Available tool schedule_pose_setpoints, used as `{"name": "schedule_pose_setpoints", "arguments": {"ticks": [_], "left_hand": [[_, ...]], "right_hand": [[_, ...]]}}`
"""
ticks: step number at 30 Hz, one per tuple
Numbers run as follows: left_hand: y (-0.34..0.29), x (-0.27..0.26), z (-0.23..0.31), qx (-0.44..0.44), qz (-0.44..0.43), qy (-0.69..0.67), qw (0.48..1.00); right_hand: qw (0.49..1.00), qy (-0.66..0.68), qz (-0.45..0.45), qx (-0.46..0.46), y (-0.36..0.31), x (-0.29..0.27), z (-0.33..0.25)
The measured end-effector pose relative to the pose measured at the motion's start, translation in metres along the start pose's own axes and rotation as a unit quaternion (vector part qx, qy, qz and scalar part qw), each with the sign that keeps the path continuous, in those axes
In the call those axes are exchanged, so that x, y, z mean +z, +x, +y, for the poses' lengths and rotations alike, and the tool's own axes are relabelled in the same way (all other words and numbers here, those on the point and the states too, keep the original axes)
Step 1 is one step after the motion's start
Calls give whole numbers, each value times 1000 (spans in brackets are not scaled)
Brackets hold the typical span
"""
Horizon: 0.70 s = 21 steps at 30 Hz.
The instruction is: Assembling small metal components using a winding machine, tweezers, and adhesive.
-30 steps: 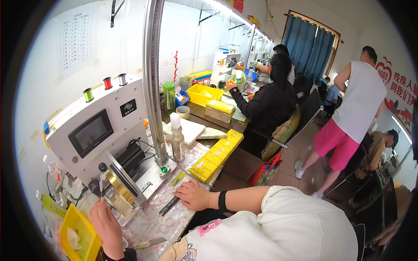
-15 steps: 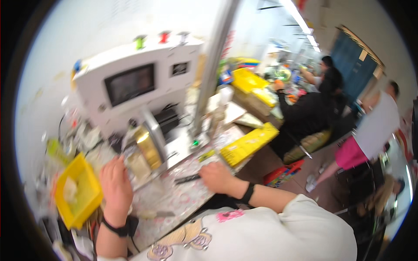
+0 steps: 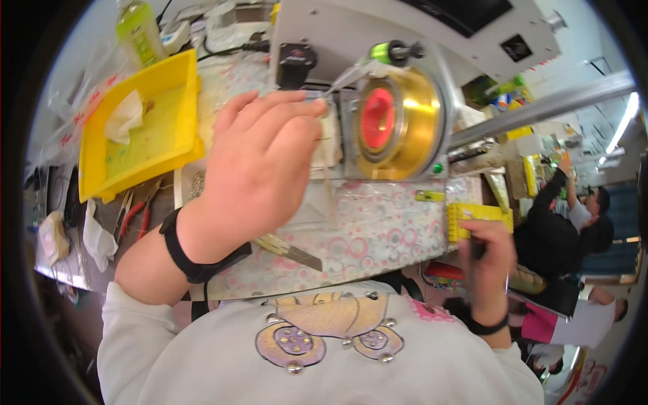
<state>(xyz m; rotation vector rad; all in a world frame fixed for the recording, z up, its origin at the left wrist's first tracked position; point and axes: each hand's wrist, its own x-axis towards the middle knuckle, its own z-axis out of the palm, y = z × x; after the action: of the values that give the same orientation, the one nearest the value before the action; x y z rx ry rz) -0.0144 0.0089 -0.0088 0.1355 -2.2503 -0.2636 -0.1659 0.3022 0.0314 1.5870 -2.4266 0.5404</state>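
My left hand reaches over the white machine, its back upward and fingers stretched forward. The index fingertip is at the tip of a thin pale nozzle; whether they touch I cannot tell. The thumb and palm side are hidden. Just right of it stands a wheel-like gold spool with a red core. My right hand, blurred, is raised in front of the table's right edge. Its fingers are closed around a slim black tool, whose kind is unclear.
A yellow tray holding crumpled tissue stands left, near red-handled pliers. A metal blade with a beige handle lies on the patterned tabletop. A ribbed yellow piece lies right. Another person in black sits farther right.
The view has swung down and closer to the machine. My left hand has come up beside the nozzle; my right hand has lifted off the tabletop with the black tool.
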Motion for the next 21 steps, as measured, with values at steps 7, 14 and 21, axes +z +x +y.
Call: {"name": "schedule_pose_setpoints", "arguments": {"ticks": [7,14,21], "left_hand": [[-9,3,-2,-19,2,-14,1000],[-8,8,-7,-3,21,-21,1000],[-12,11,-10,1,37,-49,998]], "right_hand": [[855,509,80,-58,62,-24,-33],[810,570,-129,-51,123,0,-40],[908,290,-106,-282,146,9,-43]]}}
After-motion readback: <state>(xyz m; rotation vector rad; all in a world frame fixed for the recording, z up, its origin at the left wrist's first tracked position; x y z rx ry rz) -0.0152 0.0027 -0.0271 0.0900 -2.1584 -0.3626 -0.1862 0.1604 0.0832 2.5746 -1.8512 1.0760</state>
